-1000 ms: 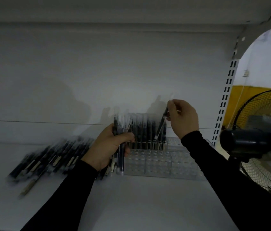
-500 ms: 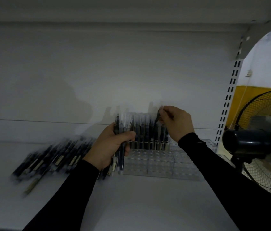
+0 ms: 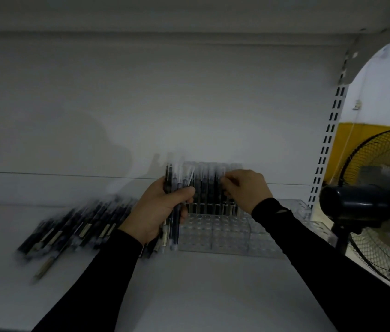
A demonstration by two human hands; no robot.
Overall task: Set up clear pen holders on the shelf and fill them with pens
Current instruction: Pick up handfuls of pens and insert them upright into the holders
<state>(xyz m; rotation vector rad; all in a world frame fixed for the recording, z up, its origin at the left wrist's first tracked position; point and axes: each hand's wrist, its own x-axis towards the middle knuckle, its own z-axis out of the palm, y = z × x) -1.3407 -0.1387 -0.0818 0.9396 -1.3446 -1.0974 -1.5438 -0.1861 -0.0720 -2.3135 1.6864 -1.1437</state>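
A clear pen holder (image 3: 222,232) with a grid of holes lies on the white shelf (image 3: 189,291). Its back row holds several upright dark pens (image 3: 207,188). My left hand (image 3: 158,210) grips a bundle of several pens (image 3: 173,202) upright, just left of the holder. My right hand (image 3: 245,189) pinches the top of one pen standing in the back row, at its right end. A loose pile of dark pens (image 3: 74,230) lies on the shelf to the left.
A second clear holder (image 3: 294,208) stands at the right against the slotted shelf upright (image 3: 328,152). A black standing fan (image 3: 376,207) sits beyond the shelf's right end. The white back panel (image 3: 141,104) rises behind; the upper shelf hangs overhead.
My right hand has come down and to the left, lowering its pen into the holder's back row. My left hand has kept its bundle in place.
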